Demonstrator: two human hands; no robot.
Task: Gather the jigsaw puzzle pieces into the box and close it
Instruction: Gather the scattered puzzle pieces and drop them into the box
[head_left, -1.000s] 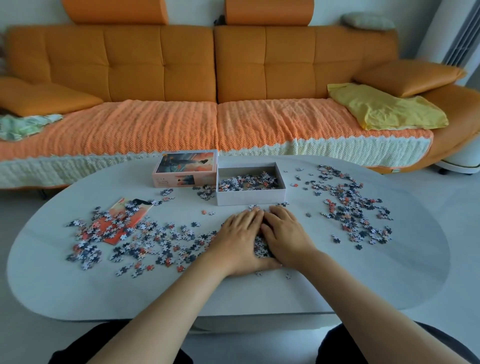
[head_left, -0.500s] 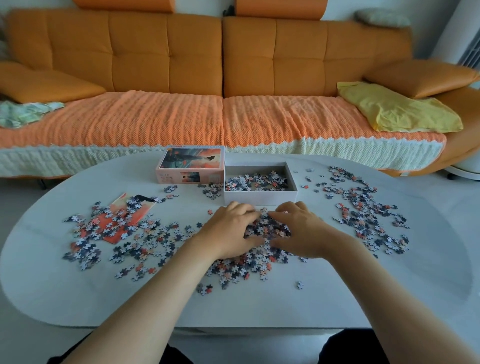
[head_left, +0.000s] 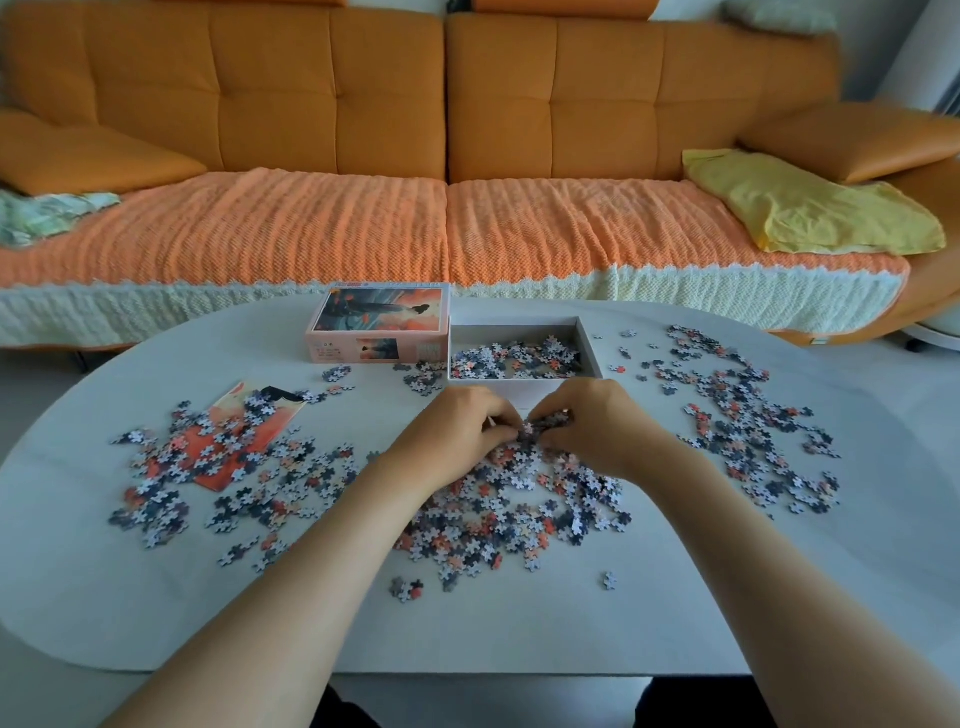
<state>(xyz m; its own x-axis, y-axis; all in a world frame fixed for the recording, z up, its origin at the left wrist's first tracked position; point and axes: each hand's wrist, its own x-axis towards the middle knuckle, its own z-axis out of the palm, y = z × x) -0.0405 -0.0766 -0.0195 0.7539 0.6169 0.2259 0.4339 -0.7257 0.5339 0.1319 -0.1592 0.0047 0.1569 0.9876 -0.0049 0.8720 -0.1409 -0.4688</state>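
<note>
Jigsaw puzzle pieces, small flat cardboard shapes with knobbed edges, lie in loose drifts across the tabletop. Some show pale backs, others navy, grey or coral print. The thickest heap sits in the middle, just in front of the box. A second spread lies to the left, partly over a glossy printed sheet in orange and black. A third, thinner scatter runs down the right side. A shallow layer of pieces already covers the floor of the box, an open rectangular tray of plain white card. Its lid stands just beside it on the left, pink-sided and bearing a picture in orange and dark blue.

The left hand and right hand meet at the far edge of the middle heap, close against the box's front wall. Both sets of fingers are curled inward, tips nearly touching, pinching a small clump of pieces between them.

The tabletop is a smooth, matt, pale grey slab with rounded ends. Behind it stands a sofa in tufted orange leather. Its seat is draped with a ribbed orange knit cover edged in cream, and a crumpled yellow cloth lies on the right.
</note>
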